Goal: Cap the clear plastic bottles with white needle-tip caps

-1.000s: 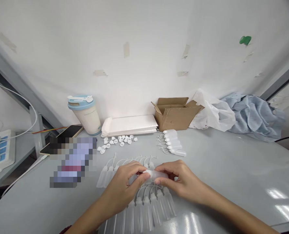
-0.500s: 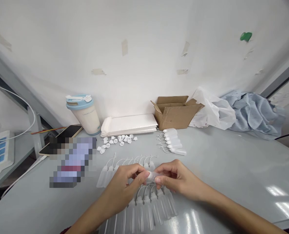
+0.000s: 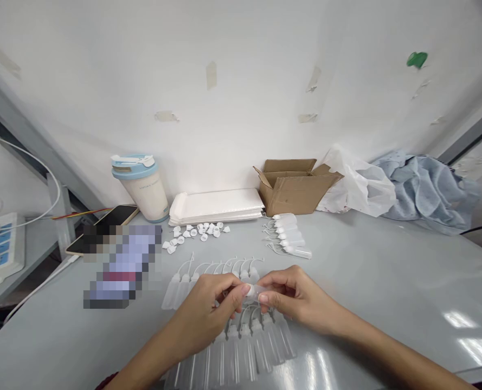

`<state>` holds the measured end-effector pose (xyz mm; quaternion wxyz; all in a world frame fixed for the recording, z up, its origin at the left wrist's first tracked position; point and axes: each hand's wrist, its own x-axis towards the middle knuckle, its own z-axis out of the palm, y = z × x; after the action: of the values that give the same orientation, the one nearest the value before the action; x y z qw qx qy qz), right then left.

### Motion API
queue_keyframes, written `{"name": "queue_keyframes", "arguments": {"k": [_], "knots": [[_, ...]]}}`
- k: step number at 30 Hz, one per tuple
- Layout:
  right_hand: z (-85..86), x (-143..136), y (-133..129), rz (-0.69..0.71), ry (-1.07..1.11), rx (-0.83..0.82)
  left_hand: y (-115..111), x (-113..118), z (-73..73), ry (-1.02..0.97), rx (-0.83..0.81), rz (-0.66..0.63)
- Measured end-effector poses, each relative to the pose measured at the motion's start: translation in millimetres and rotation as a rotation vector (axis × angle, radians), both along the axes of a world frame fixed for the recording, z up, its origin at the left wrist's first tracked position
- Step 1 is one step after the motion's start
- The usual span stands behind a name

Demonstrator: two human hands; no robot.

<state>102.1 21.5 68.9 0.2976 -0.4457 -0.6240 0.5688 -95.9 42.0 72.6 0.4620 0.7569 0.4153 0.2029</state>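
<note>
The fingers (image 3: 241, 291) of both hands pinch a small translucent bottle (image 3: 255, 293), nearly closed around its ends.

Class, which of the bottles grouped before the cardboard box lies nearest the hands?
The frontmost bottle, farthest from the box; the others lie behind it.

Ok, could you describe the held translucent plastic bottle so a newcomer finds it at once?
On the smooth grey table, find the rows of translucent plastic bottles at the near side. Over them, the left hand and right hand hold one bottle. Unlike its neighbours, it is pinched by both hands' fingers.
</note>
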Motion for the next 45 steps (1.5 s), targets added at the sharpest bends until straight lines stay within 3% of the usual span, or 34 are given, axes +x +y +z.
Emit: {"name": "queue_keyframes", "arguments": {"k": [6,13,21,27,31,40,42,45], "knots": [[0.9,2.8,1.4,-0.009,-0.008,0.017,-5.0,-2.6,-0.1,-0.038,0.25,-0.044],[0.3,0.0,-0.7,-0.007,-0.076,0.136,-2.8,0.6,-1.3,-0.023,-0.003,0.014],[5.8,1.5,0.1,-0.003,-0.056,0.1,-5.5,-0.5,0.7,-0.114,0.196,-0.02],[3.4,-1.4,-2.2,-0.016,-0.105,0.197,-2.7,2.7,3.9,-0.046,-0.06,0.031],[1.8,0.5,-2.6,-0.008,-0.141,0.235,-6.2,2.9,1.4,-0.066,-0.051,0.013],[0.9,3.8,1.1,0.003,-0.028,0.011,-10.2,0.7,-9.3,-0.052,0.366,-0.054],[-0.8,2.8,1.8,0.022,0.024,-0.058,-10.6,0.7,-6.9,-0.046,0.341,-0.041],[-3.7,1.6,2.5,0.003,0.052,-0.084,-10.9,1.8,-1.7,-0.005,0.157,0.026]]}}
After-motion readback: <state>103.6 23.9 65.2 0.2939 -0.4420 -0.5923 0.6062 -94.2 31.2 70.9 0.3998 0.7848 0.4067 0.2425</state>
